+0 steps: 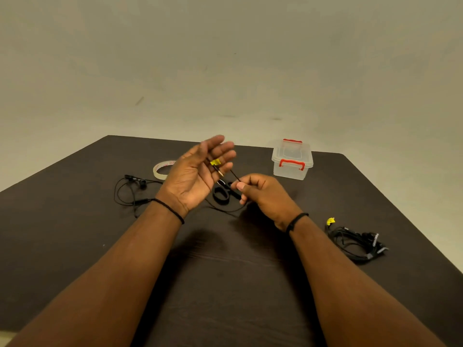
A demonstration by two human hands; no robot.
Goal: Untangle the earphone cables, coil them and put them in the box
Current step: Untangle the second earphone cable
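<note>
Box, lid on, sits near the dark table's far edge, bare tabletop nearer the camera. Left of box: left hand palm up, fingers spread, earphone cable plug across them; right hand pinches that cable. Second earphone bundle nearer than box, by right edge. Plain wall behind.

At frame centre, the left hand lies palm-up, fingers straight, a yellow-tagged plug across them. The right hand pinches its cable. The lidded box stands at upper right.
</note>
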